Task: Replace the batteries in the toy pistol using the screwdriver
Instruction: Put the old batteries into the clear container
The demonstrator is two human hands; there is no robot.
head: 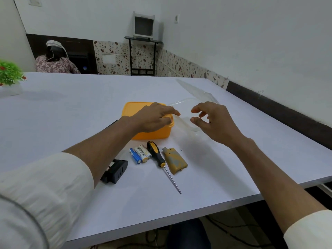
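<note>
Reaching forward over the white counter [71,112], I have both my hands above the middle of it. My left hand [152,117] rests on the lid of the orange box [143,123], near its right front corner, with the fingers bent loosely over the lid edge; I cannot tell if they really clamp the lid or only lie on it. My right hand [213,121] hovers just beside it, over a clear plastic container [186,112] whose transparent lid stands open behind. The grip of this hand is wide, thumb and fingers spread and lightly curved, and it holds nothing.

Closer to me, in front of the orange box, the tools lie in a row. The screwdriver [159,159], with a black and yellow handle, lies flat with its thin shaft pointing toward me and to the right. Just to its left are the batteries [140,153], two blue ones and some white-and-gold ones, touching each other side by side. Just to its right is a yellowish battery cover [175,161], worn and with grey patches. A black adapter [115,170] lies further left, partly under my left forearm. The body of the toy pistol is not visible to me.

At the far left corner of the counter stands a small green plant [9,73] in a white pot. Behind the counter a person [53,62] sits with the back to me.
</note>
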